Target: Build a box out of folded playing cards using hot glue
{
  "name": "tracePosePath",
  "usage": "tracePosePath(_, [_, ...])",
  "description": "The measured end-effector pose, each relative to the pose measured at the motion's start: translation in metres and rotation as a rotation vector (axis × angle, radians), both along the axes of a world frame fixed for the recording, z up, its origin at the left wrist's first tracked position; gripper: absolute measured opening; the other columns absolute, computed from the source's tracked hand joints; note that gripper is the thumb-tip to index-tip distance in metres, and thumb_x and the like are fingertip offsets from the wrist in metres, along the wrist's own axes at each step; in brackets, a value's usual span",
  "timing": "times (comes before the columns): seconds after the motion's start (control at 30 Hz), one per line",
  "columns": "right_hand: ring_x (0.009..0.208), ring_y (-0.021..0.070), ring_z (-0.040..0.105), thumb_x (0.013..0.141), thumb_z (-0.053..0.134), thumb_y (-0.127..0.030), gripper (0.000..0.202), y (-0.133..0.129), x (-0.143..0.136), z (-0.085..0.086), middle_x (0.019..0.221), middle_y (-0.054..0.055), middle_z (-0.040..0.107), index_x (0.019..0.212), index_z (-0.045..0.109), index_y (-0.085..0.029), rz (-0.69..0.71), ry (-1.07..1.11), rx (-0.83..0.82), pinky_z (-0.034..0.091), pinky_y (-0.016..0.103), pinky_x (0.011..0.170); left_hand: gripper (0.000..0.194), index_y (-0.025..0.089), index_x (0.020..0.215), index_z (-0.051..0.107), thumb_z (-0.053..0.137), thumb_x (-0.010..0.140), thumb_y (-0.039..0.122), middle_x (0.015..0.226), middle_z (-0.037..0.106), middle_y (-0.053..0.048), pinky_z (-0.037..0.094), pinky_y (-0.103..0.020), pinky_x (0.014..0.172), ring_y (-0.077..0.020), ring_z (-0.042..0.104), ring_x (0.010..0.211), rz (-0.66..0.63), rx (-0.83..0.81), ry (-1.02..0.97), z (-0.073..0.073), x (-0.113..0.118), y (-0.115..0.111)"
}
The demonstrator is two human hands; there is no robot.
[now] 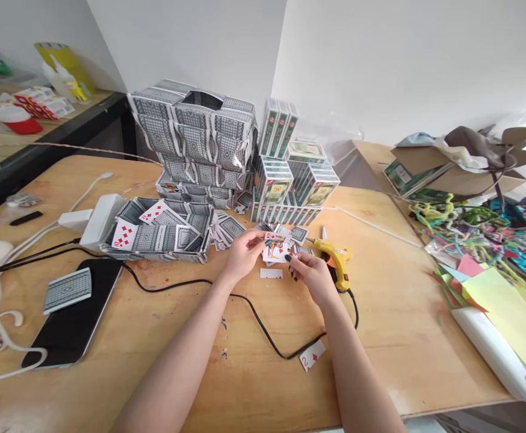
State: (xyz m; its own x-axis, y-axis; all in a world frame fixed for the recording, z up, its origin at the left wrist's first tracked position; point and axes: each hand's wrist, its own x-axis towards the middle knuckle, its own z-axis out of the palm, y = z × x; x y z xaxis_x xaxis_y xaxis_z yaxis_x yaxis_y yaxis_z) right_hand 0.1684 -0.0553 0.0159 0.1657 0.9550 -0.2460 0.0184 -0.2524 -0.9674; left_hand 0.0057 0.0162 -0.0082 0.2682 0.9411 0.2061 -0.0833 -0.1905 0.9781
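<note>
Between my hands, above the wooden table (163, 337), is a king-of-diamonds playing card (275, 248), which looks cut or folded. My left hand (245, 255) pinches its upper left side. At its lower right, the fingers of my right hand (309, 272) are closed on its edge. A thin card strip (271, 273) lies just below. The yellow glue gun (340, 264) rests right beside my right hand. Loose cards (229, 228) are scattered behind my hands. A cut two of diamonds (312, 355) lies near my right forearm.
A box built of cards (163, 252) stands left, before a tall card structure (195, 132). Card packs (276, 186) are stacked behind. A black cable (254, 310) crosses the table. A phone (76, 319) lies left; coloured paper (507, 307) and pipe cleaners (516, 240) lie right.
</note>
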Motion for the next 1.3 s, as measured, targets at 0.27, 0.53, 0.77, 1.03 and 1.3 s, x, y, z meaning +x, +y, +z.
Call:
tracePosePath(0.27, [0.047, 0.008, 0.04, 0.068, 0.064, -0.043, 0.029, 0.0, 0.003, 0.0, 0.052, -0.002, 0.049, 0.061, 0.058, -0.016, -0.03, -0.046, 0.022, 0.029, 0.021, 0.045, 0.015, 0.017, 0.088, 0.058, 0.049, 0.076, 0.014, 0.09, 0.063, -0.004, 0.046, -0.026, 0.074, -0.0141, 0.059, 0.083, 0.009, -0.005, 0.06, 0.0, -0.001, -0.001])
tracePosePath(0.53, [0.045, 0.0081, 0.04, 0.066, 0.066, -0.044, 0.03, 0.001, 0.003, -0.006, 0.051, -0.002, 0.05, 0.057, 0.057, -0.016, -0.07, -0.016, -0.006, 0.029, 0.021, 0.044, 0.014, 0.016, 0.09, 0.055, 0.047, 0.077, 0.015, 0.09, 0.064, -0.004, 0.047, -0.024, 0.07, -0.014, 0.06, 0.082, -0.08, -0.045, 0.04, -0.001, 0.002, -0.003])
tracePosePath(0.77, [0.043, 0.0076, 0.039, 0.067, 0.066, -0.043, 0.031, 0.001, 0.002, -0.006, 0.047, -0.003, 0.047, 0.055, 0.055, -0.016, -0.13, -0.032, -0.004, 0.029, 0.021, 0.042, 0.015, 0.015, 0.089, 0.056, 0.048, 0.076, 0.014, 0.089, 0.064, -0.004, 0.047, -0.024, 0.07, -0.0144, 0.061, 0.082, -0.099, -0.022, 0.087, 0.003, 0.001, -0.003])
tracePosePath(1.03, [0.042, 0.0082, 0.041, 0.065, 0.066, -0.04, 0.029, 0.003, 0.001, -0.008, 0.047, -0.002, 0.05, 0.053, 0.054, -0.017, -0.172, -0.018, 0.027, 0.032, 0.022, 0.043, 0.022, 0.012, 0.092, 0.063, 0.049, 0.075, 0.018, 0.091, 0.066, -0.007, 0.047, -0.028, 0.073, -0.0172, 0.06, 0.082, -0.15, -0.051, 0.072, 0.007, 0.001, -0.005])
tracePosePath(1.3, [0.043, 0.0092, 0.042, 0.068, 0.064, -0.043, 0.029, 0.002, 0.0, -0.005, 0.047, -0.002, 0.05, 0.057, 0.056, -0.017, -0.17, -0.095, 0.08, 0.032, 0.023, 0.043, 0.029, 0.012, 0.084, 0.068, 0.046, 0.07, 0.026, 0.089, 0.068, -0.008, 0.048, -0.032, 0.074, -0.0206, 0.061, 0.083, -0.3, -0.288, -0.174, 0.009, -0.001, -0.008])
